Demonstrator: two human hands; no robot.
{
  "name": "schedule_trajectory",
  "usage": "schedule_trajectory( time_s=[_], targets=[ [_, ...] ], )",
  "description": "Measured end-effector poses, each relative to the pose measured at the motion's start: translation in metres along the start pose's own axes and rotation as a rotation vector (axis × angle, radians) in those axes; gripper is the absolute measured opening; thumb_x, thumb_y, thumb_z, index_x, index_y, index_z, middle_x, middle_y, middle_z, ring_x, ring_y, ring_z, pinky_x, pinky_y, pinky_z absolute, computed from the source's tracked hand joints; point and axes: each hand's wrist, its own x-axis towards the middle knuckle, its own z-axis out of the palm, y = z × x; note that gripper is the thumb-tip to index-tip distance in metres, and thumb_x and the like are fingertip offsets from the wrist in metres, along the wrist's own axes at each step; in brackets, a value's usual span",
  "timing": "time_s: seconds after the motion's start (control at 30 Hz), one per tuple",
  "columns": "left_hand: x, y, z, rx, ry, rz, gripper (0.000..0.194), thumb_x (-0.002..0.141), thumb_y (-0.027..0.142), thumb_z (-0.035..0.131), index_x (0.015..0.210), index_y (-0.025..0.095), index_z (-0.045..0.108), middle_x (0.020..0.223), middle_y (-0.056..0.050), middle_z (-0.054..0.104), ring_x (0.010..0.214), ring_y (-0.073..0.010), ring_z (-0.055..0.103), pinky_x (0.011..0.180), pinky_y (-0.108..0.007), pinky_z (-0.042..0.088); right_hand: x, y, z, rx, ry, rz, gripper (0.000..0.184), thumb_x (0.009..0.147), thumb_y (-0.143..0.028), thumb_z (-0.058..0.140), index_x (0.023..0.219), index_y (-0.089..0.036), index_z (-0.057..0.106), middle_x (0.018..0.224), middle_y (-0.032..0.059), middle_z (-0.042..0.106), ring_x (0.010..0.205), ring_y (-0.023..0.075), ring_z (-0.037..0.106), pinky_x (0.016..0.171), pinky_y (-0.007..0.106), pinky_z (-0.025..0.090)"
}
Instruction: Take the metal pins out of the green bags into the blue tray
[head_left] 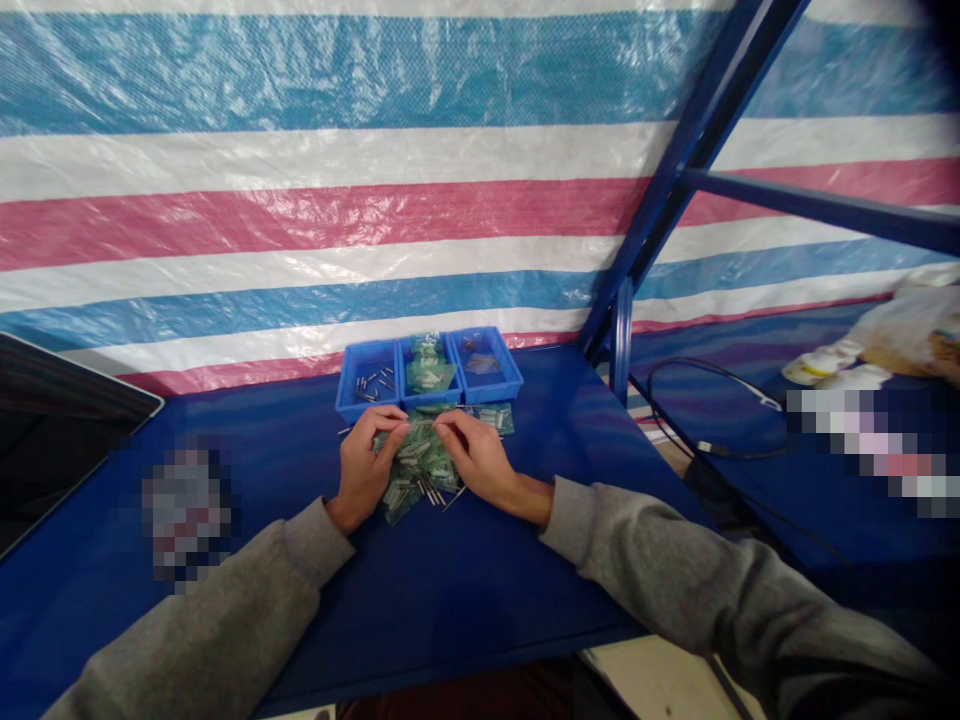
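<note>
Sorting spot: green bags (429, 456) are lying in a pile on the blue table (450, 610), just near of the blue bins (496, 390).
Left hand (364, 465): thumb and forefinger are standing almost together; whether they are gripping anything, I cannot tell.
Right hand (486, 463): fingertips are bunching likewise, their hold unclear.
Metal pins (432, 491): lying loose at the pile's near edge; moving lightly above them is probably preventing scatter.

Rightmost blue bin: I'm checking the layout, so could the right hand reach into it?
Likely yes: the right hand is near the rightmost blue bin, whose top is open; only low green packaging lies between.
</note>
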Motion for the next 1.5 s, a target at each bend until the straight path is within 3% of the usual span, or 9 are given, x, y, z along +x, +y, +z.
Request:
schedule_trajectory(
  time_s=[0.3, 0.53, 0.9, 1.5],
  targets=[
    [-0.0065, 0.0013, 0.001, -0.082, -0.001, -0.072, 0.011, 0.084, 0.027, 0.054, 0.078, 0.018, 0.051, 0.09, -0.003, 0.069, 0.077, -0.0139, 0.067, 0.07, -0.028, 0.053, -0.0014, 0.0012, 0.001, 0.008, 0.018, -0.001, 0.02, 0.091, -0.026, 0.039, 0.096, -0.018, 0.057, 0.081, 0.0029, 0.061, 0.067, 0.0136, 0.054, 0.066, 0.024, 0.041],
    [-0.0061, 0.0016, 0.0002, 0.012, 0.033, -0.027, 0.012, 0.082, 0.027, 0.056, 0.074, 0.018, 0.055, 0.072, 0.001, 0.067, 0.075, -0.0133, 0.067, 0.068, -0.025, 0.051, -0.0021, 0.0015, 0.0017, 0.018, 0.018, -0.012, 0.02, 0.091, -0.027, 0.04, 0.093, -0.018, 0.058, 0.081, 0.0033, 0.061, 0.068, 0.0136, 0.054, 0.066, 0.024, 0.042],
    [-0.0086, -0.0042, 0.0003, -0.004, 0.047, -0.049, 0.014, 0.082, 0.028, 0.057, 0.073, 0.017, 0.057, 0.076, 0.0, 0.068, 0.071, -0.0122, 0.066, 0.068, -0.025, 0.051, -0.0009, 0.0023, 0.003, -0.023, -0.023, -0.102, 0.019, 0.089, -0.03, 0.047, 0.08, -0.018, 0.06, 0.068, 0.0008, 0.056, 0.06, 0.0119, 0.05, 0.059, 0.024, 0.039],
    [-0.0091, -0.0039, -0.001, 0.046, 0.034, -0.004, 0.015, 0.077, 0.03, 0.063, 0.07, 0.019, 0.058, 0.07, 0.001, 0.067, 0.065, -0.0119, 0.064, 0.065, -0.025, 0.049, -0.0015, 0.0002, 0.0009, -0.005, -0.017, -0.096, 0.021, 0.09, -0.031, 0.044, 0.086, -0.018, 0.061, 0.07, 0.002, 0.057, 0.062, 0.0131, 0.051, 0.062, 0.025, 0.04]
  ],
)
